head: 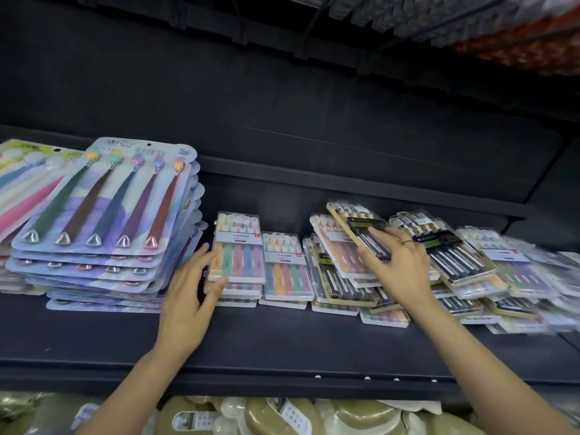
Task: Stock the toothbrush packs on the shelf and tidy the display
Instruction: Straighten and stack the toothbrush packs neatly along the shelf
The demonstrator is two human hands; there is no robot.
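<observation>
On the dark shelf (282,340) stand two short stacks of pastel toothbrush packs, one (237,246) taller than the other (287,271). My left hand (191,287) touches the left side of the taller stack with relaxed fingers. A messy heap of clear packs (470,277) spreads to the right. My right hand (397,262), a ring on one finger, holds a tilted black-and-gold pack (357,227) on top of that heap, thumb beneath its lower edge and fingers over its top.
A tall stack of large five-brush blister cards (103,211) fills the shelf's left side, with pink and blue cards (22,186) beyond it. Olive and white goods (276,416) lie on the shelf below. Another shelf (470,23) hangs overhead.
</observation>
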